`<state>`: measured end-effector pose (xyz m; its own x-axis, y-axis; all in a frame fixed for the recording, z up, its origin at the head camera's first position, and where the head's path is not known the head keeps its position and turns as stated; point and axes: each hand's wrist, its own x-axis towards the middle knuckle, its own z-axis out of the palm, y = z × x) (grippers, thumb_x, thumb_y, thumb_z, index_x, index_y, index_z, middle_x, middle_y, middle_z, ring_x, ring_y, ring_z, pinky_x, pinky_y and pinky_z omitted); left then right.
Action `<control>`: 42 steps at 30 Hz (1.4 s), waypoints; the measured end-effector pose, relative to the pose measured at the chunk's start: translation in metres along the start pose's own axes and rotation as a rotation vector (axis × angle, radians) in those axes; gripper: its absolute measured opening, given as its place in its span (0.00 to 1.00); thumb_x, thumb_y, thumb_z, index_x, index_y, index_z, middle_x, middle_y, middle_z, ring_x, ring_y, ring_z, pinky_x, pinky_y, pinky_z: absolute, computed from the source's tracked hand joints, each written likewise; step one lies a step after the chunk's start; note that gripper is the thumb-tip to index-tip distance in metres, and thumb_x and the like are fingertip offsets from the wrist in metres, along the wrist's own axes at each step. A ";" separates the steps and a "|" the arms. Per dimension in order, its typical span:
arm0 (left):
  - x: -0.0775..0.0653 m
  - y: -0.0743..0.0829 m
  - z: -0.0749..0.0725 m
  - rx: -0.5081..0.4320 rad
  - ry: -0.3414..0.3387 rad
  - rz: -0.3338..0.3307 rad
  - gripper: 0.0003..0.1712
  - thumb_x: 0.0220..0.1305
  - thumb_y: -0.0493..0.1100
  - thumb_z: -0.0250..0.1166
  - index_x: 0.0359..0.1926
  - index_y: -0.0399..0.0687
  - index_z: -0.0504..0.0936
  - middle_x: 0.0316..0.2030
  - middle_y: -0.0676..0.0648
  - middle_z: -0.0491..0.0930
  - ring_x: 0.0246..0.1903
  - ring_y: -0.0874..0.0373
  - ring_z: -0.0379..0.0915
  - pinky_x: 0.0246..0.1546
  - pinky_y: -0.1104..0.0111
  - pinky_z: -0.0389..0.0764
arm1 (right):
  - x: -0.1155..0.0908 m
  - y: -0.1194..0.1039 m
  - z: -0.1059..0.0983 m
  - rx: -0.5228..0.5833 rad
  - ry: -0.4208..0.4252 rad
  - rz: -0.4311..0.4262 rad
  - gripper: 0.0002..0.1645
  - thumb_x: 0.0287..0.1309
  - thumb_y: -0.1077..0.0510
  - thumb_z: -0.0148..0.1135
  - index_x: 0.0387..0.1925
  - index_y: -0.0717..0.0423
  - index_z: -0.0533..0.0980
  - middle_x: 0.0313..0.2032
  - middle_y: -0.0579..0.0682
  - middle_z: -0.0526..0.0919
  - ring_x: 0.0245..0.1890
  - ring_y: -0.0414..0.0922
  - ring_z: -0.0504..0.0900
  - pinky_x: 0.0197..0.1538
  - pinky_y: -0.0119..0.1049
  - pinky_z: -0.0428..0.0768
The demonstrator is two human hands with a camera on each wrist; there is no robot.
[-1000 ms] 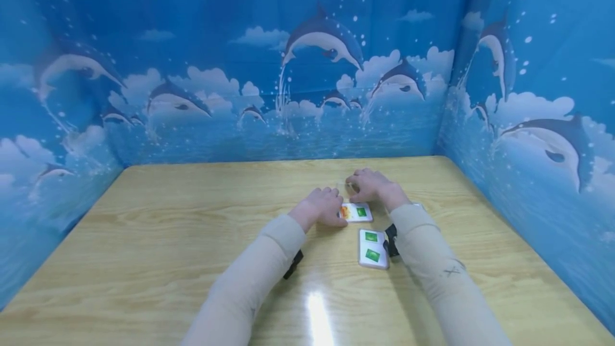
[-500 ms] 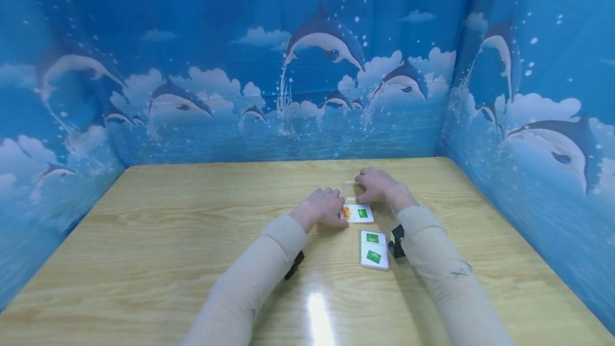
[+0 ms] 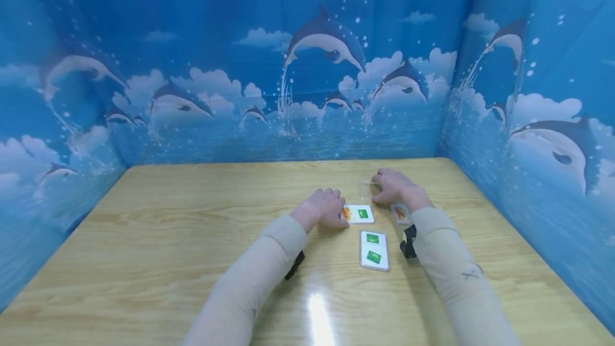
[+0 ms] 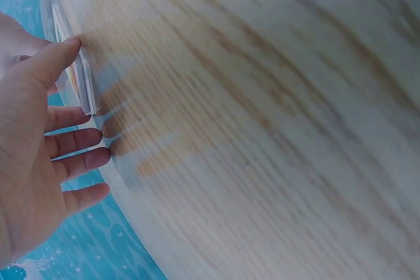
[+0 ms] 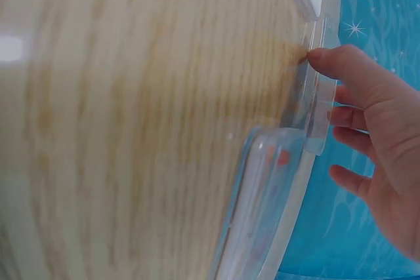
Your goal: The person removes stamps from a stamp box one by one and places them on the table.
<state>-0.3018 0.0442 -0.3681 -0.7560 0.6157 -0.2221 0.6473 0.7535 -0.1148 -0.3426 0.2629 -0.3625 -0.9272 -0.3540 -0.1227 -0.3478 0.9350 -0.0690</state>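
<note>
No readable text or brand anywhere; the cards carry only coloured patches. Left hand (image 3: 323, 208) rests fingers-down on the left end of a card with an orange and a green patch (image 3: 357, 213), long axis left-right, lying on the wooden table (image 3: 192, 239); the left wrist view shows the thumb (image 4: 49, 63) against the card's edge and the other fingers straight, slightly spread, tips on the wood. Right hand (image 3: 395, 188) pinches a clear plastic card sleeve (image 3: 367, 191) just beyond that card; sleeve is nearly invisible from the head view, so its axis is hard to call. Right wrist view shows the thumb (image 5: 341, 63) on the sleeve's edge, other fingers behind it. A card with a red patch (image 3: 400, 212) sits partly hidden under the right wrist. A card with two green patches (image 3: 373, 250) lies nearer the person, long axis near-far, touched by neither hand. Wrist views are blurred and cut off.
</note>
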 end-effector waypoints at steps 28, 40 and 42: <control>-0.001 -0.001 -0.001 -0.019 0.011 0.005 0.40 0.59 0.68 0.53 0.63 0.47 0.67 0.59 0.46 0.67 0.58 0.52 0.62 0.59 0.58 0.61 | -0.017 0.006 -0.007 0.426 0.072 0.081 0.32 0.60 0.48 0.57 0.59 0.65 0.67 0.52 0.62 0.73 0.52 0.57 0.71 0.52 0.52 0.70; 0.000 -0.002 0.001 0.005 0.008 0.013 0.40 0.59 0.69 0.52 0.63 0.47 0.68 0.59 0.46 0.67 0.58 0.52 0.62 0.59 0.59 0.61 | -0.028 -0.005 -0.007 0.582 0.136 0.086 0.28 0.60 0.47 0.58 0.53 0.64 0.72 0.48 0.60 0.77 0.49 0.54 0.74 0.52 0.49 0.71; 0.000 -0.003 0.001 0.000 0.009 0.014 0.40 0.59 0.69 0.53 0.63 0.47 0.68 0.60 0.45 0.66 0.59 0.52 0.61 0.60 0.58 0.61 | -0.030 -0.007 -0.005 0.603 0.137 0.086 0.29 0.60 0.45 0.57 0.54 0.64 0.72 0.49 0.60 0.76 0.50 0.54 0.73 0.53 0.49 0.71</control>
<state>-0.3035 0.0420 -0.3688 -0.7475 0.6284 -0.2150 0.6581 0.7445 -0.1121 -0.3131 0.2671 -0.3529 -0.9718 -0.2344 -0.0273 -0.1683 0.7695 -0.6161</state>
